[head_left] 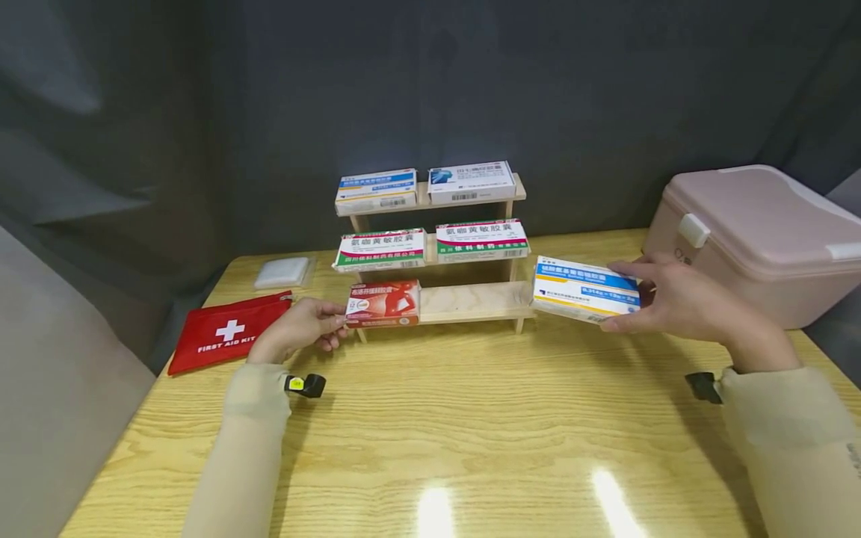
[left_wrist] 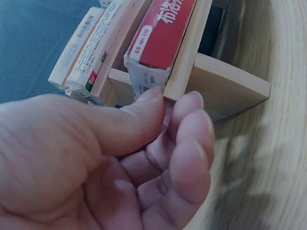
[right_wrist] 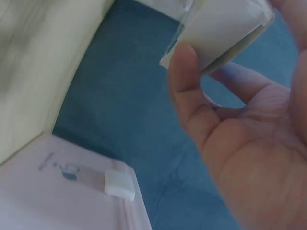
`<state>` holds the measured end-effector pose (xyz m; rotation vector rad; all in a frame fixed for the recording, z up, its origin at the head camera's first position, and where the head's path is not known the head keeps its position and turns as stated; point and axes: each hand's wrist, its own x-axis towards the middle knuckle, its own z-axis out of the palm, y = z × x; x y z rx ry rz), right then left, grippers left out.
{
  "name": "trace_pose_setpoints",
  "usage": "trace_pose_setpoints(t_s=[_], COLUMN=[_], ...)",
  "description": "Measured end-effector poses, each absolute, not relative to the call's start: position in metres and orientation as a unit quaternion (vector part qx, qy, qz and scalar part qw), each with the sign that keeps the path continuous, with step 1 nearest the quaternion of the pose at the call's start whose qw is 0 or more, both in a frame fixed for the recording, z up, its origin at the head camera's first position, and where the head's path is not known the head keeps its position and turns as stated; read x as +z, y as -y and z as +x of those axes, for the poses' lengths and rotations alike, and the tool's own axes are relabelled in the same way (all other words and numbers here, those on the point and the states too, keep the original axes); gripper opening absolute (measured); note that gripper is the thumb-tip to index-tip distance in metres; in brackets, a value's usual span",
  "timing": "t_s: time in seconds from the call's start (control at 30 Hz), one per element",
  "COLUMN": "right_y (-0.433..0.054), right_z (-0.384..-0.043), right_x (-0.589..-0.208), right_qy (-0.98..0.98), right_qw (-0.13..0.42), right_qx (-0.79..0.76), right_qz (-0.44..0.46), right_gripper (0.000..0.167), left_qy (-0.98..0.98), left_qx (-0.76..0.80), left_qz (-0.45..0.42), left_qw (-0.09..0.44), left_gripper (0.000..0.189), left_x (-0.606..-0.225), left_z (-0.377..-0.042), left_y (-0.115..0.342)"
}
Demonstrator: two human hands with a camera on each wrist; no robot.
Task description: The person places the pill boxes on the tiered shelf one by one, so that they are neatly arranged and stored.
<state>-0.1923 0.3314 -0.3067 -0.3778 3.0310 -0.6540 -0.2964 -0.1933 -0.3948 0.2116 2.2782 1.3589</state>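
A three-tier wooden rack (head_left: 471, 300) stands on the table with medicine boxes on its steps. My left hand (head_left: 303, 329) is at the left end of the lowest step. In the left wrist view its thumb (left_wrist: 148, 112) and curled fingers pinch the board's end, right below a red medicine box (head_left: 383, 302). Off the rack's right end, my right hand (head_left: 679, 299) grips a white, blue and orange medicine box (head_left: 585, 290) by its right end, thumb below and fingers behind. That box is held above the table, tilted slightly. The right wrist view shows its plain white end (right_wrist: 225, 33).
Two green-and-white boxes (head_left: 381, 249) lie on the middle step, a blue-and-white box (head_left: 377, 191) and a white box (head_left: 472, 182) on top. A red first aid pouch (head_left: 229, 332) and white packet (head_left: 282, 272) lie left. A pink lidded case (head_left: 753, 246) stands right.
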Motion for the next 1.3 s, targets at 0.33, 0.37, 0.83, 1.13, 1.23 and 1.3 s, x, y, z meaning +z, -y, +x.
trace_pose_setpoints(t_s=[0.33,0.37,0.83,1.13,1.23,1.3], right_y=[-0.303,-0.3,-0.259,-0.242,-0.239,-0.238], right_z=[-0.196,-0.197,-0.207,-0.226,-0.231,-0.234], right_x=[-0.32,-0.322,-0.351,-0.349,-0.347,-0.346], right_qy=[-0.961,-0.961,-0.956,-0.956,-0.956,-0.956], right_qw=[-0.004,-0.004,-0.01,-0.013,-0.01,-0.009], right_qx=[-0.217,-0.215,-0.234,-0.234,-0.238,-0.239], right_qz=[-0.172,-0.175,-0.177,-0.177,-0.173,-0.169], right_gripper=[0.1,0.1,0.101,0.105,0.102,0.102], left_qy=[-0.833,-0.833,-0.832,-0.829,-0.83,-0.831], left_qx=[0.494,0.494,0.497,0.502,0.501,0.5], left_qz=[0.066,0.066,0.069,0.066,0.07,0.072], left_qw=[0.24,0.24,0.237,0.235,0.234,0.234], left_gripper=[0.036,0.036,0.036,0.036,0.037,0.037], left_x=[-0.392,-0.392,-0.392,-0.391,-0.391,-0.39], left_z=[-0.295,-0.295,-0.296,-0.296,-0.295,-0.294], left_y=[0.192,0.192,0.191,0.191,0.19,0.19])
